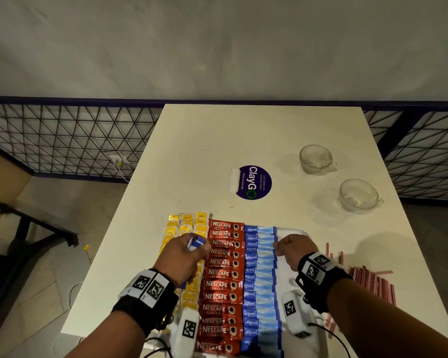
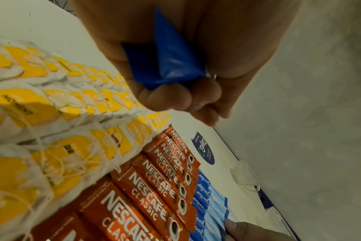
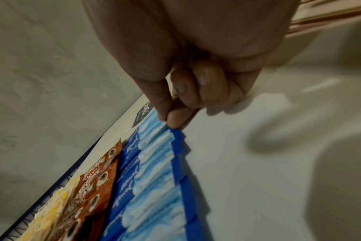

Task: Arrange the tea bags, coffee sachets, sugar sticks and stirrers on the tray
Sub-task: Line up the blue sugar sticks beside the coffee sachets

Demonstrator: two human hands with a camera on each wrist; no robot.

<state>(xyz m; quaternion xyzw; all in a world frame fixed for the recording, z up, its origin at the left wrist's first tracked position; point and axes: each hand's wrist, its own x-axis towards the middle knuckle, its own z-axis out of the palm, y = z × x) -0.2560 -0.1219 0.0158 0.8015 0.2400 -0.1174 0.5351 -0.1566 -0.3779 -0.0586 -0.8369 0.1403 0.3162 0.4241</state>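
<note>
I saw a long pale tabletop (image 1: pixel 204 156) running away from me toward a dark wire-mesh railing (image 1: pixel 70 135). On its near end sat the white tray (image 1: pixel 289 264), most of it covered by three columns laid side by side. The yellow tea bags (image 1: pixel 188 224) filled the left column, the red Nescafe coffee sachets (image 1: pixel 223 273) the middle one, and the blue Equal sugar sticks (image 1: pixel 260 277) the right one, each column touching the next. The strip of tray right of the sugar sticks was bare.

The red-and-white stirrers (image 1: pixel 373 282) lay in a loose heap on the tabletop just beside the tray's right edge, off the tray. Farther back on the right stood two clear glass cups (image 1: pixel 316 158), well apart from the tray, and near the middle was a round purple ClayGo sticker (image 1: pixel 254 182).

My left hand (image 1: pixel 185 257) hung over the seam between the tea bags and the coffee sachets, its fingers (image 2: pixel 169 99) curled tight round a small bundle of blue sticks (image 2: pixel 167 58). My right hand (image 1: pixel 294 250) was at the right edge of the sugar column, near its far end, thumb and forefinger pinching the dark blue end of one stick (image 3: pixel 176 130) lying in the row, the other fingers (image 3: pixel 208 86) folded into the palm.
</note>
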